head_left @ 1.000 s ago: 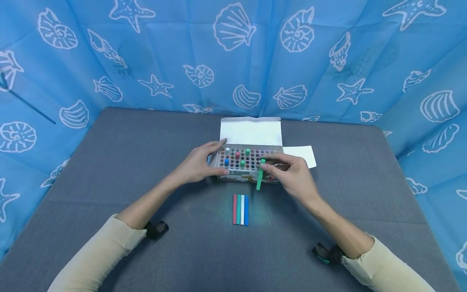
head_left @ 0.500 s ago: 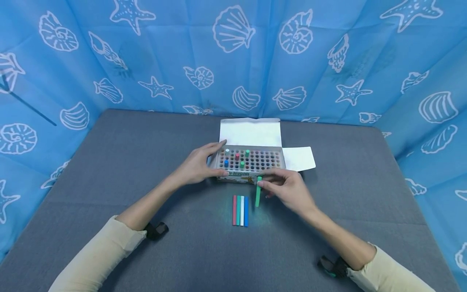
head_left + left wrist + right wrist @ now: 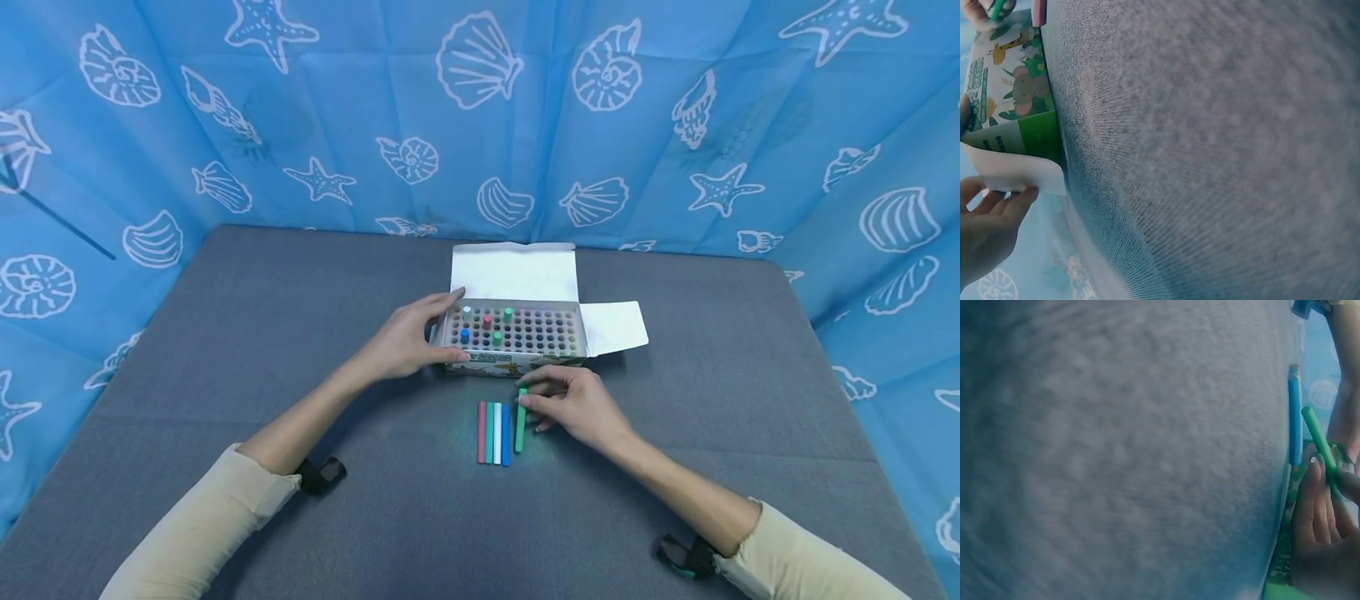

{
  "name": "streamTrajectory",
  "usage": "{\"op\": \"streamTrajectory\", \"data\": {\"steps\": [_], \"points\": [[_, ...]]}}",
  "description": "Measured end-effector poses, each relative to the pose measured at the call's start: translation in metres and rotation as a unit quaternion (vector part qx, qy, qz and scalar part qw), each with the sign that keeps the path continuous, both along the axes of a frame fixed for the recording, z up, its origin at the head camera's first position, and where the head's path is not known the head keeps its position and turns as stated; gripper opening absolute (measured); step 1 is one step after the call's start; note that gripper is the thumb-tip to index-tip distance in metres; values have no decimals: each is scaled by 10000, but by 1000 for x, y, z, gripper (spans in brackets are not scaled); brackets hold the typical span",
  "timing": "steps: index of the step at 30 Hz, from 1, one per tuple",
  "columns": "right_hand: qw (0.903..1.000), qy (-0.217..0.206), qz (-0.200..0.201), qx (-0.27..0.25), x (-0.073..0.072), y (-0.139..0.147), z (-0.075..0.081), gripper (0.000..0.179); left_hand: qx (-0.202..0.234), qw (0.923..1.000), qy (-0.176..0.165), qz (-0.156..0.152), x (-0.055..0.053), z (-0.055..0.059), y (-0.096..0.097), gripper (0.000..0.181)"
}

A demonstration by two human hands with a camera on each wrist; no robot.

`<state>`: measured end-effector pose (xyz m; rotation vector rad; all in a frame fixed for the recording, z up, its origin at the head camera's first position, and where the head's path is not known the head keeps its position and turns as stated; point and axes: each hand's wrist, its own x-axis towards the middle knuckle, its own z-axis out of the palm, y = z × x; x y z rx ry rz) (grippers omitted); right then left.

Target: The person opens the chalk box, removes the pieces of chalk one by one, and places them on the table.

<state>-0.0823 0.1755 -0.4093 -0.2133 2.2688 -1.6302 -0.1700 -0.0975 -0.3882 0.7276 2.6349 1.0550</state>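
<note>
My right hand [image 3: 581,407] pinches a green chalk stick [image 3: 521,429] near its top end, just right of a row of chalks on the table. In the right wrist view the green chalk [image 3: 1313,425] slants up from thumb and fingers. That row holds a red [image 3: 482,433], a green [image 3: 490,433], a white [image 3: 497,433] and a blue chalk [image 3: 506,435] side by side. My left hand [image 3: 405,337] grips the left end of the chalk box [image 3: 495,367], thumb at the front corner. In the left wrist view, fingers [image 3: 1019,203] lie against its white side flap [image 3: 1016,172].
The box's lid [image 3: 514,273] stands open at the back and another flap [image 3: 615,327] sticks out right. Inside, a holed tray [image 3: 551,331] bears several upright chalks in its left half. A grey cloth [image 3: 300,267] covers the table; a blue shell-patterned curtain [image 3: 360,83] hangs behind.
My right hand has carried the green chalk from over the box's front toward me and slightly left, down beside the row. The left hand has stayed on the box.
</note>
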Motion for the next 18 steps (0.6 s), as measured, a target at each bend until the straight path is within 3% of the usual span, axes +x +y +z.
{"op": "streamTrajectory", "data": {"steps": [10, 18], "points": [[9992, -195, -11, 341, -2, -2, -9, 23, -27, 10000, -43, 9, 0, 0, 0, 94], [9974, 13, -4, 718, -2, -3, -12, 22, -11, 10000, -89, 11, -1, -1, 0, 94]]}}
